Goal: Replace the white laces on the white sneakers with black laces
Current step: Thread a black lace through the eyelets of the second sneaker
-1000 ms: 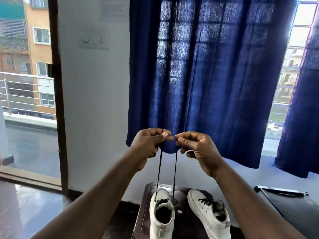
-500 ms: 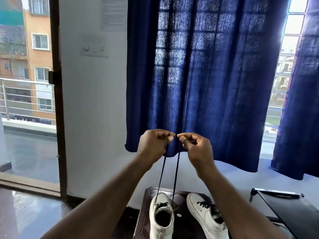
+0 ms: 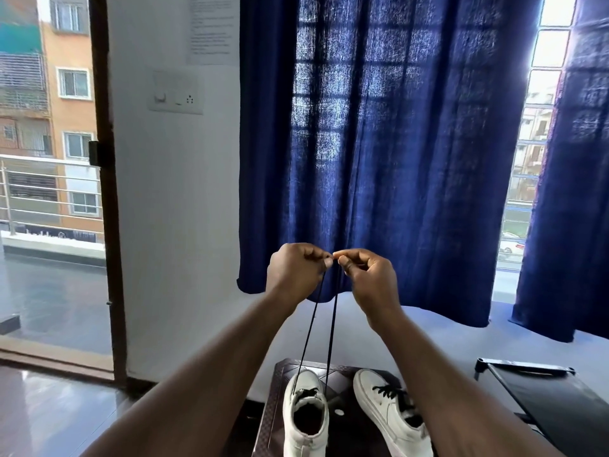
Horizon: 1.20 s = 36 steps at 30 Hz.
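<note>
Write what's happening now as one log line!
left hand: pinches black lace | right hand: pinches it too | black lace: taut from left sneaker | right sneaker: black-laced

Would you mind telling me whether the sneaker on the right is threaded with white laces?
No, the right sneaker has black laces crossing over its tongue.

Pinches the black lace (image 3: 331, 331) ends in left hand (image 3: 293, 275) and right hand (image 3: 372, 278), pulled taut up from open sneaker (image 3: 304, 420), with laced sneaker (image 3: 385, 413) beside it on dark table (image 3: 280, 384).
</note>
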Each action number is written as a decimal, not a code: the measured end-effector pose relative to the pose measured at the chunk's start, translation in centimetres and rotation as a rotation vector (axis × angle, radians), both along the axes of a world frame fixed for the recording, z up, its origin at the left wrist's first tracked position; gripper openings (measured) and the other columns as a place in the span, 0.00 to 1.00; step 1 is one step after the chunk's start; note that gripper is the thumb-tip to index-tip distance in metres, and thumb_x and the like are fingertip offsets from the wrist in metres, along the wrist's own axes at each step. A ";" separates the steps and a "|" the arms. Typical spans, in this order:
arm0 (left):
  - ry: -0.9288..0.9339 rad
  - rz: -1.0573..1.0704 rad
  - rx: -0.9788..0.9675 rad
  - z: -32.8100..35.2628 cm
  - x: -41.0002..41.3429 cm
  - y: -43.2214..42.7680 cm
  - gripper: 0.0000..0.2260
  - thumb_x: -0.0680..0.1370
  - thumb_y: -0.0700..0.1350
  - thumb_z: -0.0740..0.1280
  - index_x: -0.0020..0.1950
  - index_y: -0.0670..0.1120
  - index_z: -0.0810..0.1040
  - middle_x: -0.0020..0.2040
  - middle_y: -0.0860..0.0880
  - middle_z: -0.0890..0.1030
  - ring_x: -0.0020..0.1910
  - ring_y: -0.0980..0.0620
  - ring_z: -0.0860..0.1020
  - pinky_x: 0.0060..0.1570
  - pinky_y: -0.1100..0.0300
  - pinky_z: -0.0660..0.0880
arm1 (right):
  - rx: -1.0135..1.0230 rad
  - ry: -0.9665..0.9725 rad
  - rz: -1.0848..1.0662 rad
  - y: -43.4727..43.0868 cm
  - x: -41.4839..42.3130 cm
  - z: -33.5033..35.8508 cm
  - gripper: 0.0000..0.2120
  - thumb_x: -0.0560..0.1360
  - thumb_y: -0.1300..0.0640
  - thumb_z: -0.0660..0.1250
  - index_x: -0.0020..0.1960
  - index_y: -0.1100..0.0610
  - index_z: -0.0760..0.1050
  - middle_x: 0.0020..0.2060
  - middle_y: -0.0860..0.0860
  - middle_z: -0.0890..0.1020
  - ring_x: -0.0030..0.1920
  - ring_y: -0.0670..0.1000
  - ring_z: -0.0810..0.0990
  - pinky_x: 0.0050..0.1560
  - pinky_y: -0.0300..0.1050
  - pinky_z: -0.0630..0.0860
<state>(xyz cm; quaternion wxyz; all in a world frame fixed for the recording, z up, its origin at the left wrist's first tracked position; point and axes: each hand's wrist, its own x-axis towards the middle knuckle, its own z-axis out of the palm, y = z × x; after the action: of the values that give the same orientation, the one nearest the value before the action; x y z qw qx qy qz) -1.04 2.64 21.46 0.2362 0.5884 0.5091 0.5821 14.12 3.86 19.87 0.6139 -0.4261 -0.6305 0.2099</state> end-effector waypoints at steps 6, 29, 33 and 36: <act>0.045 0.030 0.015 0.4 0.1 0.3 0.03 0.75 0.47 0.78 0.42 0.53 0.88 0.38 0.57 0.86 0.40 0.53 0.85 0.47 0.49 0.85 | -0.012 0.044 0.028 0.1 -0.1 0.1 0.07 0.82 0.58 0.69 0.52 0.49 0.86 0.44 0.42 0.87 0.48 0.41 0.84 0.44 0.32 0.78; 0.001 0.020 -0.034 0.2 0.4 1.1 0.03 0.76 0.46 0.79 0.42 0.52 0.89 0.38 0.54 0.87 0.41 0.52 0.86 0.46 0.51 0.86 | -0.025 0.087 0.093 -0.2 -0.5 0.6 0.08 0.81 0.60 0.70 0.54 0.52 0.86 0.47 0.44 0.88 0.49 0.38 0.84 0.45 0.27 0.77; -0.026 -0.097 -0.106 0.0 0.6 0.8 0.03 0.78 0.45 0.76 0.45 0.49 0.88 0.40 0.50 0.87 0.39 0.52 0.84 0.46 0.50 0.86 | -0.085 0.181 0.160 -0.4 -0.4 0.7 0.08 0.81 0.62 0.70 0.53 0.53 0.86 0.47 0.46 0.88 0.48 0.39 0.85 0.43 0.29 0.78; -0.118 -0.198 -0.168 0.1 0.5 0.4 0.02 0.79 0.44 0.75 0.47 0.48 0.88 0.41 0.47 0.87 0.39 0.53 0.81 0.42 0.57 0.84 | -0.167 0.252 0.231 -0.7 -0.1 0.6 0.09 0.81 0.62 0.69 0.53 0.53 0.86 0.48 0.46 0.88 0.49 0.41 0.85 0.43 0.33 0.77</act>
<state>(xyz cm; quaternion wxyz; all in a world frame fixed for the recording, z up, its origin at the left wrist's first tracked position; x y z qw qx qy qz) -0.52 3.00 21.54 0.3703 0.5786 0.4808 0.5450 13.97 3.19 20.48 0.6223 -0.3709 -0.5736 0.3823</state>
